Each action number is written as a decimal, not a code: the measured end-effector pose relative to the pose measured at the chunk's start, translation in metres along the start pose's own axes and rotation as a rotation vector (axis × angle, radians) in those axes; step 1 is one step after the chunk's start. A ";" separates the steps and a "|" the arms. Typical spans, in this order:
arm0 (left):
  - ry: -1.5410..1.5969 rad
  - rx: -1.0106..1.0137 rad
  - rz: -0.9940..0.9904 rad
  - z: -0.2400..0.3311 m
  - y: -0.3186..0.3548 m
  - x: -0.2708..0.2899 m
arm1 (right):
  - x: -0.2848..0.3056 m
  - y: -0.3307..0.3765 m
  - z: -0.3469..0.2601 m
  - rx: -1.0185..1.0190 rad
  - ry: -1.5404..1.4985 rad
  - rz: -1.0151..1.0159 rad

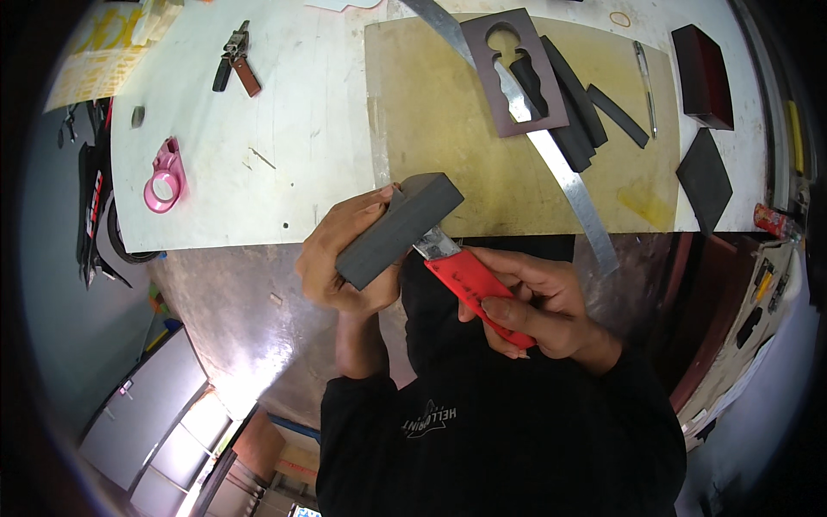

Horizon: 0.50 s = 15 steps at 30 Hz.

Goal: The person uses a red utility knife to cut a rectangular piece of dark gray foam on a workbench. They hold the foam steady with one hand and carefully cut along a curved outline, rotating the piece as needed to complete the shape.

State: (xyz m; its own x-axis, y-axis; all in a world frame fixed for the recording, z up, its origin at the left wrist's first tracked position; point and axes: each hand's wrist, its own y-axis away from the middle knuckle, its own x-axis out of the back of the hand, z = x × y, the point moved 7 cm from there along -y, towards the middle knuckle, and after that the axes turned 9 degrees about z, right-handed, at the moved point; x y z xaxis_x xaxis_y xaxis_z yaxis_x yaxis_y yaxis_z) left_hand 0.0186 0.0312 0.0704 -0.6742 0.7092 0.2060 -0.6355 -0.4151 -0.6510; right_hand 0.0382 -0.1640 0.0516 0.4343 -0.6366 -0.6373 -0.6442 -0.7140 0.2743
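Note:
My left hand [349, 254] is wrapped round a dark grey foam-like block [401, 226] at the near edge of the table, with its long side slanting up to the right. My right hand [547, 306] grips a red-handled cutter knife [469, 289]. Its wide metal end meets the lower right side of the block; the block hides the tip, so I cannot tell if it cuts in.
Ahead lies a yellowish cutting mat [431, 112] with a steel ruler [560, 168], a cut-out foam frame [515, 73], dark foam strips [573, 95] and a pen [646, 90]. A dark box [702, 77] and diamond-shaped piece [705, 181] sit right; a pink tape dispenser [164, 177] and keys [237, 65] left.

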 end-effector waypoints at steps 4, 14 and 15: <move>0.024 0.031 0.026 -0.005 0.002 -0.002 | -0.002 0.001 0.002 0.027 0.003 0.038; 0.037 0.043 -0.011 -0.012 0.009 -0.010 | 0.004 0.004 0.005 0.059 0.035 0.083; 0.050 0.051 0.001 -0.011 0.009 -0.010 | 0.004 0.004 0.004 0.055 0.044 0.082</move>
State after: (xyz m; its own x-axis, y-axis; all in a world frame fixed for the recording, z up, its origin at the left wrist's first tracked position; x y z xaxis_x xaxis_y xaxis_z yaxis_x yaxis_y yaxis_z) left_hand 0.0234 0.0271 0.0540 -0.6556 0.7363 0.1678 -0.6545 -0.4432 -0.6126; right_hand 0.0346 -0.1685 0.0474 0.4047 -0.7053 -0.5820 -0.7121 -0.6424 0.2833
